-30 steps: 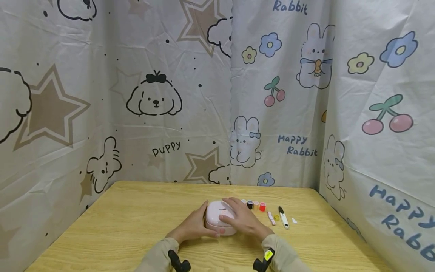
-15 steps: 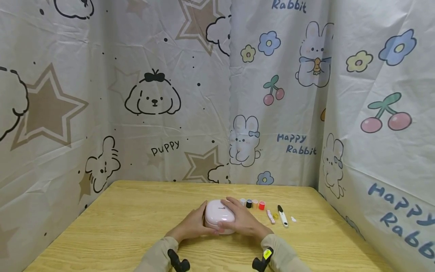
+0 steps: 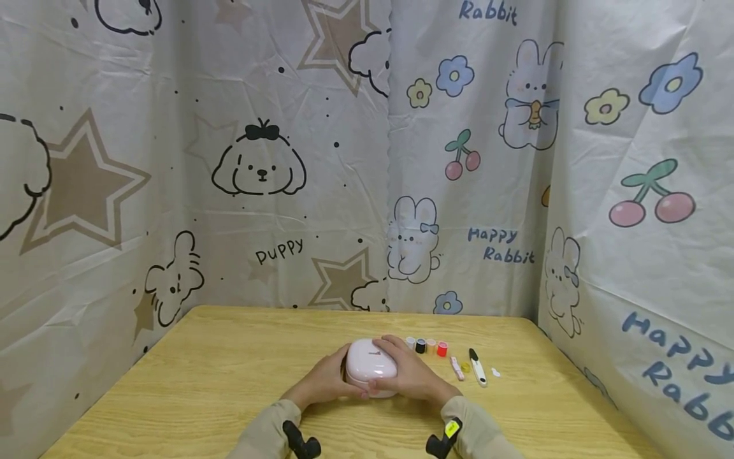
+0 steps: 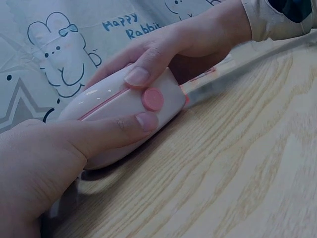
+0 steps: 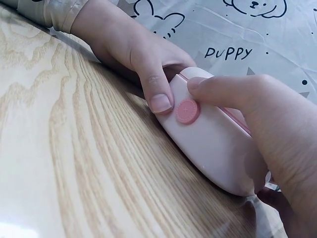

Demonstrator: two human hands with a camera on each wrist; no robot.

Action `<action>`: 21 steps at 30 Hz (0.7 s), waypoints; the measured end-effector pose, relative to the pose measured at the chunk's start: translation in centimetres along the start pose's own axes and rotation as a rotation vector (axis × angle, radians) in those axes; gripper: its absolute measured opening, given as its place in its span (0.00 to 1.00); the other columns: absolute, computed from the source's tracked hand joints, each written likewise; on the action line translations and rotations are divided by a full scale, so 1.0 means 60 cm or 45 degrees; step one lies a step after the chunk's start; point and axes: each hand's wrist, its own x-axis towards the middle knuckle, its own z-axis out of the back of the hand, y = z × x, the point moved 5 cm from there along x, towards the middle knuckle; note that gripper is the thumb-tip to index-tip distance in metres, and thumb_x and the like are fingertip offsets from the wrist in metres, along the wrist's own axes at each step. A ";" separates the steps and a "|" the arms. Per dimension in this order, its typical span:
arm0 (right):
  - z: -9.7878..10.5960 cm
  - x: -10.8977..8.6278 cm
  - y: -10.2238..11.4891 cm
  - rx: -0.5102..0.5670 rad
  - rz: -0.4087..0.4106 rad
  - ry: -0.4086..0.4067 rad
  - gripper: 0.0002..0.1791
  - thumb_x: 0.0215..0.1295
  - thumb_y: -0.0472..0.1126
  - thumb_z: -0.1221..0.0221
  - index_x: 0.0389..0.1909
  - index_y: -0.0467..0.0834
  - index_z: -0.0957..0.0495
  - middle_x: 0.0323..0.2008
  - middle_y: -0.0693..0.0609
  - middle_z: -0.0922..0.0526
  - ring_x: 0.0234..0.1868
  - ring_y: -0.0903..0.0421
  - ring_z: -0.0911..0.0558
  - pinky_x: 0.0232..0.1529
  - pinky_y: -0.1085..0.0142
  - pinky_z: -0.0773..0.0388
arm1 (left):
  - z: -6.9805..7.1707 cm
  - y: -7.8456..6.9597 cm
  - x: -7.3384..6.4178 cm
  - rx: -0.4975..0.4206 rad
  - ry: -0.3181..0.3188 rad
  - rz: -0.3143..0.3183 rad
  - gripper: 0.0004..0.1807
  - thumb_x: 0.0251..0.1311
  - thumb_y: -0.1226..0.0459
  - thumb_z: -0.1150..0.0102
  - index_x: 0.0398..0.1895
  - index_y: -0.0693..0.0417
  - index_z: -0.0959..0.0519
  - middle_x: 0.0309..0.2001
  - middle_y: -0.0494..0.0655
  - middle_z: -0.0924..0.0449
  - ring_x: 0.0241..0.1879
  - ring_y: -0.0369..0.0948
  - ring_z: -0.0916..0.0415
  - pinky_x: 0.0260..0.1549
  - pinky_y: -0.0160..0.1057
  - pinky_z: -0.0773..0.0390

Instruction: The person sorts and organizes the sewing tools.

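Note:
A glossy, pale pink rounded case [image 3: 369,360] sits on the wooden table between both hands. Its lid lies over the base, and a pink line marks the seam in the left wrist view. A round pink button [image 5: 188,112] stands out on its front. My left hand [image 3: 325,378] grips the left side, its thumb pressed on the base beside the button. From the right, my right hand [image 3: 414,375] holds the case, fingers over the lid and thumb at the lid's front edge, just above the button. The fingers behind the case are mostly hidden.
Right of the case are several thread spools, including a black spool [image 3: 421,346] and a red spool [image 3: 442,349]. Nearer lie a pink-and-white strip [image 3: 457,368], a small yellow item [image 3: 466,368], white black-tipped thread snips [image 3: 478,368] and a small white piece [image 3: 496,372]. Printed curtains surround the table.
My right thumb has moved from the top of the lid down to its front edge near the button. The left hand and the case stay about where they were.

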 end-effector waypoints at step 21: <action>0.008 0.008 -0.006 0.112 -0.062 -0.040 0.48 0.43 0.65 0.24 0.66 0.50 0.27 0.61 0.51 0.23 0.58 0.50 0.24 0.57 0.47 0.28 | 0.004 0.003 0.000 0.044 -0.014 0.072 0.58 0.39 0.45 0.14 0.74 0.55 0.33 0.62 0.48 0.22 0.58 0.45 0.25 0.61 0.53 0.29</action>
